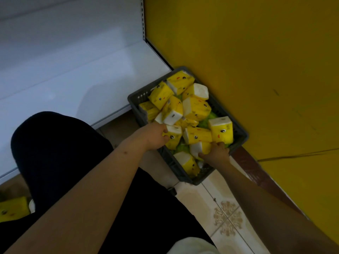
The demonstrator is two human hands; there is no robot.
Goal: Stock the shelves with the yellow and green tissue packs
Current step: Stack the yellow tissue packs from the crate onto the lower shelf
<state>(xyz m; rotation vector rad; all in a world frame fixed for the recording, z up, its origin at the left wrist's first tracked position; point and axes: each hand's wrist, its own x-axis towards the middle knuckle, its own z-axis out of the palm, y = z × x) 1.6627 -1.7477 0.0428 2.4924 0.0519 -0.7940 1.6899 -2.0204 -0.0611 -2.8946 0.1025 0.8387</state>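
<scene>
A dark grey plastic crate stands on the floor, piled with several yellow tissue packs printed with small faces. Green packs show underneath them. My left hand reaches over the crate's near left rim and grips one yellow pack. My right hand is at the crate's near side, fingers closed around another yellow pack. The white shelf stretches to the left of the crate. One more yellow pack lies at the bottom left edge, below the shelf.
A yellow wall rises right behind the crate. Patterned floor tiles lie between the crate and me. My dark-clothed knee sits in front of the shelf edge. A perforated shelf upright stands at the corner.
</scene>
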